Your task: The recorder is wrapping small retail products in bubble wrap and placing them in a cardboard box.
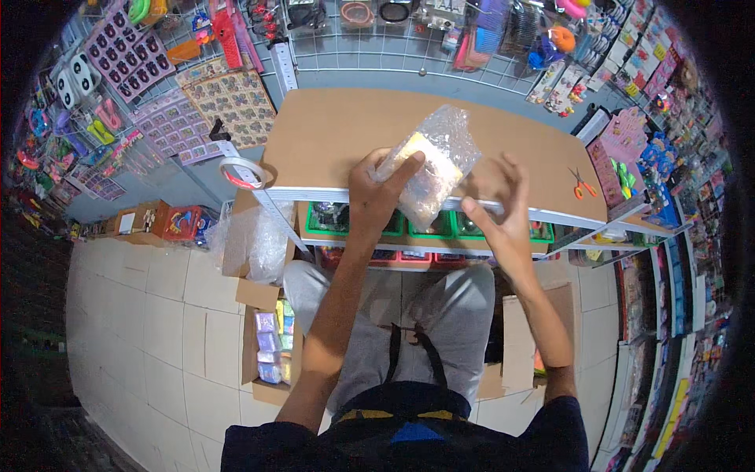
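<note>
My left hand (pixel 380 186) grips a small yellowish packet (pixel 433 171) wrapped in clear bubble wrap (pixel 451 133), its thumb lying across the front. The wrapped packet is held tilted above the front part of a brown shelf top (pixel 342 127). Just to the right of it is my right hand (pixel 504 215), fingers apart and holding nothing. Orange-handled scissors (pixel 583 184) lie on the shelf top at the right. A roll of clear tape (pixel 242 173) sits at the left front corner, near a black-and-metal piece whose kind I cannot tell.
Green baskets (pixel 432 229) stand under the top, with red ones below. On the floor at the left are a carton (pixel 249 345) of coloured packets and a box with bubble wrap (pixel 266 248). Another open carton (pixel 519 342) stands at the right. Hanging goods cover the wire grid (pixel 354 62).
</note>
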Tool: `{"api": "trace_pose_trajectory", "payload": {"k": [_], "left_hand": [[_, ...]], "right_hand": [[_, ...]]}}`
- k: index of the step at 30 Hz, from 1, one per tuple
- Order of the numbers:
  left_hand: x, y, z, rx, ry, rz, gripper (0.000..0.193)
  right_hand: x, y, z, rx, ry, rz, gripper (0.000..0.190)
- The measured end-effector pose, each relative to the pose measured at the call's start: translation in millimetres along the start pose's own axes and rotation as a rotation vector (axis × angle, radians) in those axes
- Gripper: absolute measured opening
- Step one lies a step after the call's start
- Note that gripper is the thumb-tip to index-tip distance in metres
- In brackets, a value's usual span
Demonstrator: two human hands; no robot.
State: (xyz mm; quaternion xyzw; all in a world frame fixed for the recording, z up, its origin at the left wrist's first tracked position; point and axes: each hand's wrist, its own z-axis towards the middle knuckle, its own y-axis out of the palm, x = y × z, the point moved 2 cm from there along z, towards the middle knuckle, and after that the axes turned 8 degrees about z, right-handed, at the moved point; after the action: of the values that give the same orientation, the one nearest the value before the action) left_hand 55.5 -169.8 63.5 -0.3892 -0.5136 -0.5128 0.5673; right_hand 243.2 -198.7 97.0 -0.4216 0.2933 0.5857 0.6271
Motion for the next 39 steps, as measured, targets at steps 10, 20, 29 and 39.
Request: {"api": "trace_pose_trajectory", "payload": {"k": [10,20,29,39], "left_hand": [[3.0,15.7,-18.7,-0.075,0.141,-0.144,0.036],[-1.4,26.8,-24.4,-0.081,0.388,-0.066,0.061],[4.5,23.9,-10.3,-0.354,0.333,-0.093,0.042],[0.9,30.6,-4.5,-0.291,0.207,-0.08,0.03]], "right_hand": [[24.1,17.5,10.4,0.057,0.265,0.652,0.094],[23.0,7.2,2.9,0.031,0.051,0.524,0.065],[26.4,-9.9,9.6,-0.077,-0.061,0.427,0.046],[24.6,-16.9,10.8,-0.148,-0.102,0.25,0.043]]}}
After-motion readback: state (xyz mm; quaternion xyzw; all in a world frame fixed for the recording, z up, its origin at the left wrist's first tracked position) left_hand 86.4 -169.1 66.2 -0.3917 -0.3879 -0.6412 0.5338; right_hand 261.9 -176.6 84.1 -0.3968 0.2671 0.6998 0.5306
